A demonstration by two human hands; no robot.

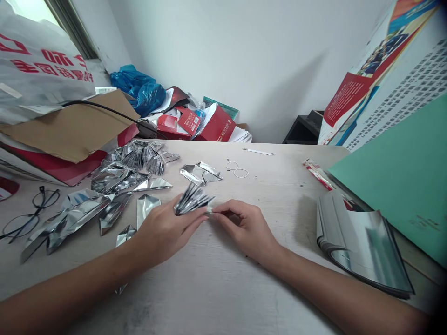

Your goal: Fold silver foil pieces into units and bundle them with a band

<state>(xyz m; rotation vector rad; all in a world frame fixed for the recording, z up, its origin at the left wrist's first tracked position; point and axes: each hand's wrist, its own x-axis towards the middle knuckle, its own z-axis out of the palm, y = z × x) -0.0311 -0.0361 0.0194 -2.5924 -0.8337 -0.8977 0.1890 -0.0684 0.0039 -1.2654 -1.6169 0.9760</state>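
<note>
My left hand [164, 228] is closed around a fanned bundle of folded silver foil pieces [191, 199], held just above the pale wooden table [223, 288]. My right hand [244, 223] pinches the right end of that bundle with thumb and fingertips. Both hands meet at the table's middle. Loose silver foil pieces [104, 195] lie scattered to the left of my left hand, and more bundled fans [139, 158] sit further back. A small folded foil heap [200, 173] lies just behind the hands.
Two rubber bands [236, 169] lie behind my hands. A stack of silver sheets [363, 242] rests at the right, against a green board [401, 177]. Eyeglasses [28, 214] lie at the left edge. Cardboard [73, 125], red boxes [195, 123] and a blue bag [139, 90] crowd the back left.
</note>
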